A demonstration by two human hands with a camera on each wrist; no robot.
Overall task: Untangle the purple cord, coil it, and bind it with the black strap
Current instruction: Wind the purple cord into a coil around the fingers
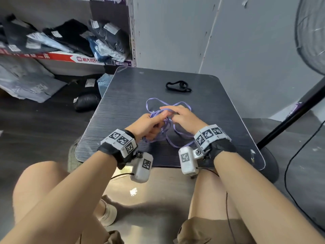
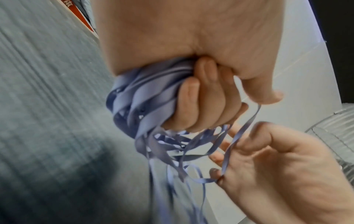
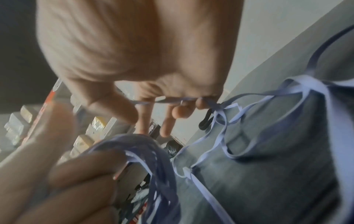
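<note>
At the left, our left hand (image 1: 149,125) has its grip curled tight around a bunch of gathered loops of the purple cord (image 1: 168,136), held just above the dark surface (image 1: 123,95). Just to its right, our right hand (image 1: 182,117) has a single strand caught between its loosely spread fingers (image 2: 226,160), while loose loops trail over the surface. Farther off, at the far right, the black strap (image 1: 177,87) lies untouched.
</note>
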